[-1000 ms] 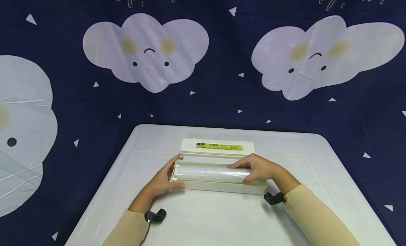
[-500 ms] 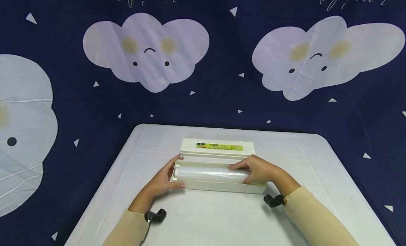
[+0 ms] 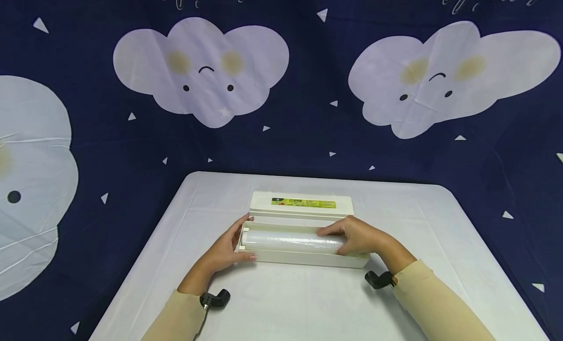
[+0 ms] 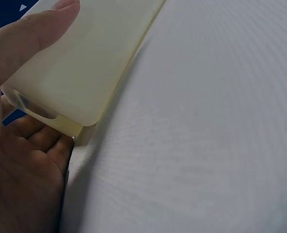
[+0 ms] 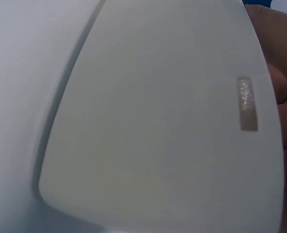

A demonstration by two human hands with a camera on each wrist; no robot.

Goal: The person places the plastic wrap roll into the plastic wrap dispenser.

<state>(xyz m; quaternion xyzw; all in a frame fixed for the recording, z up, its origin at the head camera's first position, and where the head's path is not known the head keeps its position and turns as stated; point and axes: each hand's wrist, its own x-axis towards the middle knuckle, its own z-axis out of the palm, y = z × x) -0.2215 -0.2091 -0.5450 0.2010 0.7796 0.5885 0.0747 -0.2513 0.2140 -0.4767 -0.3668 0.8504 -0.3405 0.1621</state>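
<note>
A long cream-white box (image 3: 303, 259) lies without its cover in the middle of the table, and a roll of clear plastic wrap (image 3: 281, 241) is inside it. My left hand (image 3: 223, 250) grips the box's left end, thumb on the front wall and fingers behind; the left wrist view shows the thumb (image 4: 32, 41) on that wall. At the right end, my right hand (image 3: 362, 236) reaches over the box and holds the roll between thumb and fingers. In the right wrist view the box wall (image 5: 158, 121) fills most of the picture and covers the fingertips.
Just behind the box lies its cream lid (image 3: 261, 202), bearing a yellow-green label (image 3: 303, 203). A white cloth covers the table (image 3: 281, 302). Beyond its far edge hangs a dark blue curtain (image 3: 308, 145) with printed clouds.
</note>
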